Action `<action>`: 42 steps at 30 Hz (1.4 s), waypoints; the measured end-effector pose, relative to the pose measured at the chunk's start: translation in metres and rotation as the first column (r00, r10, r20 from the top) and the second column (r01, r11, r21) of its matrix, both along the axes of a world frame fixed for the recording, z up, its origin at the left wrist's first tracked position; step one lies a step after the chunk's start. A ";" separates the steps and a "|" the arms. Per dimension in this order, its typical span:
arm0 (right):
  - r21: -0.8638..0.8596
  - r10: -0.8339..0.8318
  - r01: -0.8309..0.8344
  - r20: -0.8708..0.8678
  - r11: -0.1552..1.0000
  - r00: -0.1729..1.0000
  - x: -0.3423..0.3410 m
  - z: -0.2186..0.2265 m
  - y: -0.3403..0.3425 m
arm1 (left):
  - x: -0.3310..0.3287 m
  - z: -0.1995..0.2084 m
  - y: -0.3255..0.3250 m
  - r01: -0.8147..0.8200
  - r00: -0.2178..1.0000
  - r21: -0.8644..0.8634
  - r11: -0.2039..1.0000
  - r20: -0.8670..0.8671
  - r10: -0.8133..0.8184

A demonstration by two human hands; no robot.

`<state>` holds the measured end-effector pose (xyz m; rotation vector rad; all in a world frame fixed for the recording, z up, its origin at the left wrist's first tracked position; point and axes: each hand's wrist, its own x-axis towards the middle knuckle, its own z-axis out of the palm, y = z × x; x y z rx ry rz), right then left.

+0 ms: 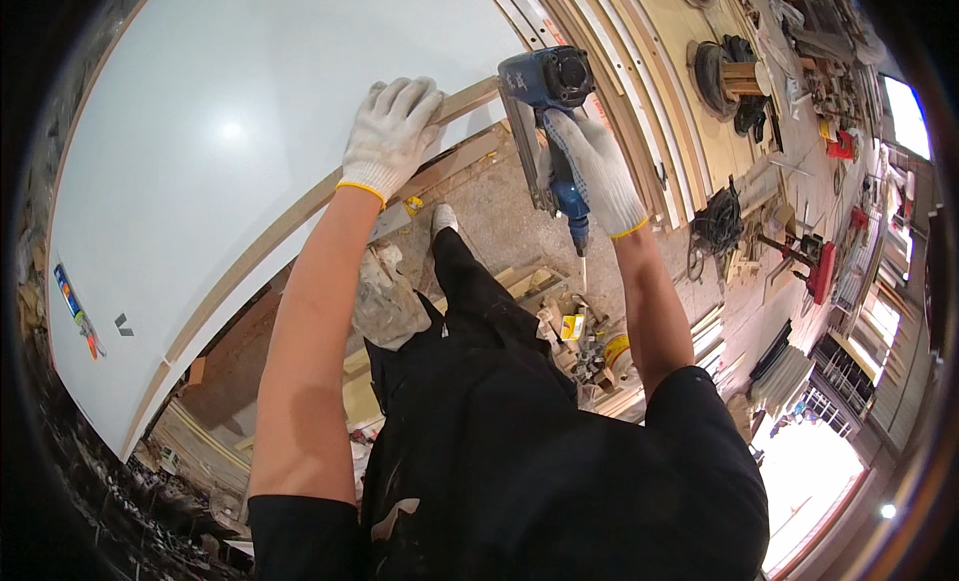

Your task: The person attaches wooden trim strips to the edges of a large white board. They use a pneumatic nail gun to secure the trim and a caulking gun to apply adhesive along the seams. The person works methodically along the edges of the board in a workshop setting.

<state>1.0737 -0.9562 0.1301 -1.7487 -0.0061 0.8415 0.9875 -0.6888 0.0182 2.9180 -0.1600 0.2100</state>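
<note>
A blue nail gun [544, 76] is in my right hand [597, 166], which wears a white knit glove and wraps its handle. The gun's head sits at the end of a narrow wooden strip [265, 243], and a fitting hangs from the handle's lower end. The strip runs along the near edge of a large white panel [200, 161]. My left hand [390, 131], gloved too, grips the strip a short way left of the gun, with its fingers bent over onto the panel. Its thumb is hidden, as is the gun's nose tip.
On the panel's left part lie a small packaged tool with an orange tip [80, 311] and small grey pieces [123, 324]. Long boards [639, 91] are stacked at the upper right. A plastic bag [388, 299], timber offcuts and a yellow tub [617, 351] lie around my legs.
</note>
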 end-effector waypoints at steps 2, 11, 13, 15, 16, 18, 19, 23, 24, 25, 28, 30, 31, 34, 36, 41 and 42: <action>-0.002 0.002 -0.002 0.005 1.000 1.000 0.001 -0.001 0.003 | 0.001 -0.001 0.000 -0.002 1.000 0.001 1.000 0.011 0.002; -0.042 0.028 -0.028 0.008 0.999 1.000 -0.001 0.003 0.005 | 0.000 0.001 0.000 -0.004 1.000 -0.013 1.000 0.024 0.005; -0.031 0.019 -0.019 -0.010 0.999 1.000 -0.001 -0.001 0.005 | -0.001 0.000 0.001 -0.014 0.999 -0.014 1.000 0.034 0.014; -0.084 0.033 -0.032 0.012 0.996 0.999 -0.004 0.008 0.008 | -0.003 -0.004 0.001 -0.034 0.999 -0.008 0.999 0.037 0.035; -0.100 0.041 -0.038 0.022 0.994 0.999 -0.006 0.011 0.011 | -0.003 -0.005 0.002 -0.018 0.999 -0.005 1.000 0.049 0.018; -0.161 0.063 -0.034 0.183 0.986 0.981 -0.008 -0.002 0.005 | -0.001 -0.008 0.000 0.005 0.998 0.010 1.000 0.061 -0.006; -0.183 0.093 -0.052 0.220 0.982 0.971 -0.012 0.006 0.009 | -0.003 -0.009 -0.002 -0.019 0.998 0.030 0.999 0.054 0.017; -0.052 0.021 -0.013 0.163 0.999 0.986 -0.037 0.016 0.019 | -0.003 -0.001 -0.003 -0.027 1.000 -0.047 0.999 -0.006 0.026; -0.069 0.047 -0.037 0.158 0.997 0.986 -0.040 0.014 0.021 | -0.006 -0.009 -0.004 -0.043 0.999 -0.077 0.996 0.029 0.046; -0.058 0.047 -0.039 0.151 0.998 0.987 -0.046 0.017 0.026 | -0.010 -0.010 0.003 -0.044 0.996 -0.110 0.993 0.069 0.052; -0.065 0.081 -0.073 0.145 0.995 0.986 -0.065 0.021 0.041 | -0.046 -0.008 0.028 -0.062 0.995 -0.134 0.989 0.075 0.072; -0.100 0.120 -0.105 0.153 0.989 0.981 -0.084 0.018 0.054 | -0.085 -0.005 0.054 -0.087 0.996 -0.029 0.996 0.025 0.088; -0.054 0.099 -0.093 0.116 0.994 0.988 -0.092 0.016 0.061 | -0.106 -0.002 0.068 -0.100 0.995 -0.006 0.995 0.016 0.100; -0.042 0.144 -0.140 0.120 0.989 0.982 -0.115 0.005 0.082 | -0.166 0.001 0.110 -0.156 0.988 0.034 0.987 -0.010 0.156; 0.026 0.210 -0.211 0.014 0.977 0.978 -0.134 0.015 0.105 | -0.206 0.001 0.134 -0.203 0.978 0.070 0.977 -0.026 0.205; -0.020 0.320 -0.320 -0.004 0.947 0.948 -0.174 0.013 0.151 | -0.243 0.000 0.156 -0.254 0.967 0.018 0.967 0.011 0.254; -0.055 0.368 -0.369 -0.023 0.928 0.929 -0.177 0.015 0.159 | -0.245 0.000 0.156 -0.263 0.964 0.006 0.965 0.030 0.263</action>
